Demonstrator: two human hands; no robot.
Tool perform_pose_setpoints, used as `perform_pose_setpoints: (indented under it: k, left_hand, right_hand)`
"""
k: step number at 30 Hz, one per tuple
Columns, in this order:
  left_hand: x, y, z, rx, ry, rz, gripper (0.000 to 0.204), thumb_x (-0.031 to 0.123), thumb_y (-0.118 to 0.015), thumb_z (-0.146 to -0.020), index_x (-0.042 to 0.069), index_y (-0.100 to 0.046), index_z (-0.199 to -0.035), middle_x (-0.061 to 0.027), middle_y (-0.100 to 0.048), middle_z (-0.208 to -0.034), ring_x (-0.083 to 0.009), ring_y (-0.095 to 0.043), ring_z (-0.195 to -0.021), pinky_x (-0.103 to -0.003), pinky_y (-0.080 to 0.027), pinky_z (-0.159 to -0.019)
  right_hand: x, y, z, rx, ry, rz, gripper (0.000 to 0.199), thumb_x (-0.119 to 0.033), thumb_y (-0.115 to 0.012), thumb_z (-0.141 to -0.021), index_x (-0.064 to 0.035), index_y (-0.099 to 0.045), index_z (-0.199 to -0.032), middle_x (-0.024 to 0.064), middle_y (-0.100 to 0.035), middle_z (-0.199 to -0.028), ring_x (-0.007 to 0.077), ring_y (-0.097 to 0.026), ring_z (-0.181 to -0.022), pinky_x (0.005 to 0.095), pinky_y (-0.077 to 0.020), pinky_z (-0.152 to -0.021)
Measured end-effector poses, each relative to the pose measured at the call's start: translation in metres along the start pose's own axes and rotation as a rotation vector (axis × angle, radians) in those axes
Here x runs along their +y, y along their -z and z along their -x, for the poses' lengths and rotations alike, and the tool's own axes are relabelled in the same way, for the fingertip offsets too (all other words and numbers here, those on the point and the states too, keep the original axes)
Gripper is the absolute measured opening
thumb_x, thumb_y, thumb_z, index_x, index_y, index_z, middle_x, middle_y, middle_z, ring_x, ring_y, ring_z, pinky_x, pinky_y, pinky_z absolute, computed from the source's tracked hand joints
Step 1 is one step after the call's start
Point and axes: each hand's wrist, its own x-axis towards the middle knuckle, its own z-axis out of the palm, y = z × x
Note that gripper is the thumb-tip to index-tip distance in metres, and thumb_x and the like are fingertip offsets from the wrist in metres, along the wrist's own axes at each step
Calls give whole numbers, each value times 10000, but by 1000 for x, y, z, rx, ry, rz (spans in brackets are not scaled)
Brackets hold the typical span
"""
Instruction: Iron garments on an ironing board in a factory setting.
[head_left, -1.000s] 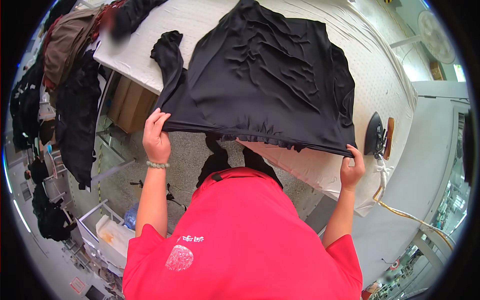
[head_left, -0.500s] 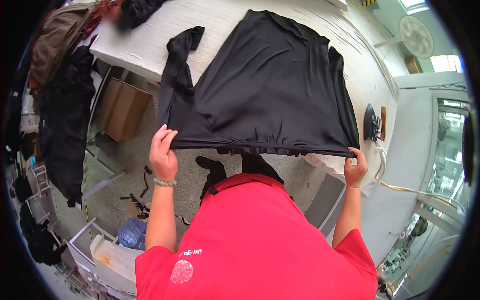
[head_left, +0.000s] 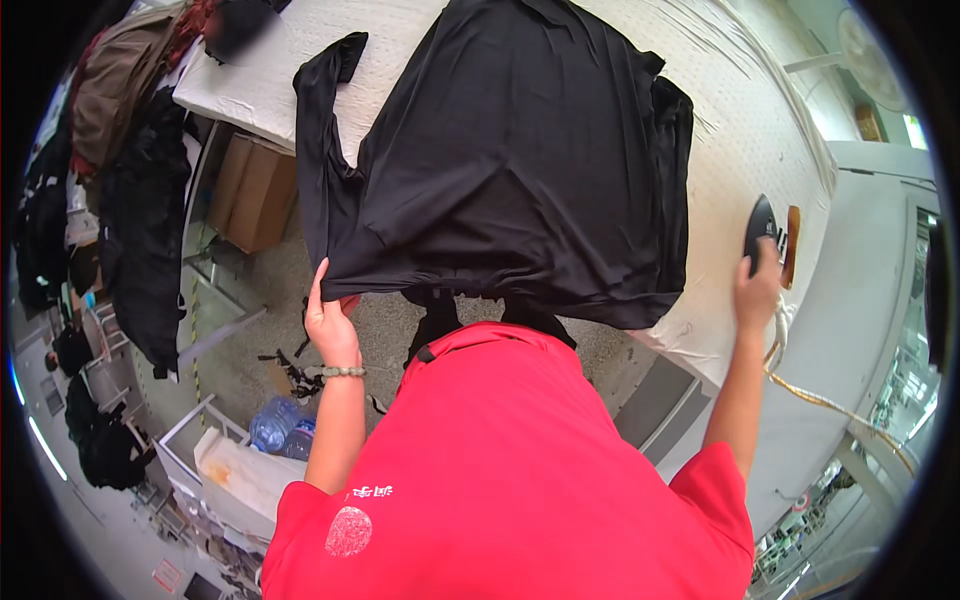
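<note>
Shifted over the past half-second: the right hand (head_left: 757,293), off the hem's right corner and across to the dark iron (head_left: 757,222), with the black garment (head_left: 520,170) left slacker along its lower edge. At ten o'clock, far left, a draped brown cloth (head_left: 120,90); just below, black clothing (head_left: 145,230) hanging in a long fall. Also toward ten, nearer in, a cardboard box (head_left: 260,205) beneath the worktop (head_left: 760,130); at eight, clear bluish bottles (head_left: 272,425). At nine, the left hand (head_left: 332,322), beaded bracelet (head_left: 343,372) at the wrist, pinching the left end of the hem. At twelve, the garment itself: spread over the white-covered worktop, left sleeve (head_left: 320,130) bent up toward eleven, lower left part reaching past the near edge, above the floor. Done, by the look of the cloth: body opened broad and mostly flat. Not yet even: soft creases across the lower body, right sleeve (head_left: 672,200) bunched along its side, hem wavy. At three o'clock, the right hand, free of the cloth, fingers at the iron's near end; whether gripping or merely touching, impossible to tell. Slightly higher, the iron, clear of the garment, beside a brown strip (head_left: 792,245), cord (head_left: 820,398) trailing toward four.
</note>
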Motion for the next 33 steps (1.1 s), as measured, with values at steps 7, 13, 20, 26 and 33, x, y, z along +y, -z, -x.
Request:
perform_pose_setpoints:
  k: [7, 13, 20, 26, 33]
  left_hand:
    - [82, -13, 49, -20, -316, 416, 361, -55, -419, -996, -66, -592, -1312, -168, -659, -1242, -233, -662, -1100, -337, -538, -971]
    - [104, -9, 64, -44, -383, 415, 343, -33, -419, -1006, -76, -580, -1306, -190, -652, -1243, -237, -661, -1110, -341, -532, -983]
    - [100, -7, 64, -63, -343, 450, 345, -37, -425, -1000, -76, -575, -1309, -197, -647, -1253, -254, -658, -1125, -360, -528, -1000]
    - [105, -5, 70, -128, -367, 490, 339, -36, -434, -998, -80, -573, -1304, -202, -646, -1254, -265, -655, -1133, -373, -525, -1009]
    - [105, -16, 74, -80, -360, 463, 323, -22, -456, -1002, -79, -590, -1291, -175, -667, -1214, -221, -664, -1081, -335, -532, -959]
  right_hand:
    - [57, -63, -66, -63, -208, 401, 651, -330, -711, -894, -22, -491, -1425, 205, -552, -1426, 390, -522, -1319, 497, -441, -1085]
    - [110, -54, -97, -91, -457, 366, 586, -431, -731, -881, -31, -621, -1295, 201, -656, -1281, 395, -634, -1145, 544, -511, -949]
    - [41, -41, -135, -699, -582, -314, 497, -451, -747, -856, 44, -708, -845, 94, -617, -637, 218, -617, -530, 405, -475, -495]
    - [-201, -19, -208, -856, 51, -508, 430, -343, -723, -867, 70, -676, -980, 114, -562, -598, 227, -600, -503, 427, -479, -511]
    - [-360, -40, -244, -852, 174, -629, 417, -315, -746, -833, 97, -708, -888, 216, -697, -751, 312, -723, -689, 416, -538, -622]
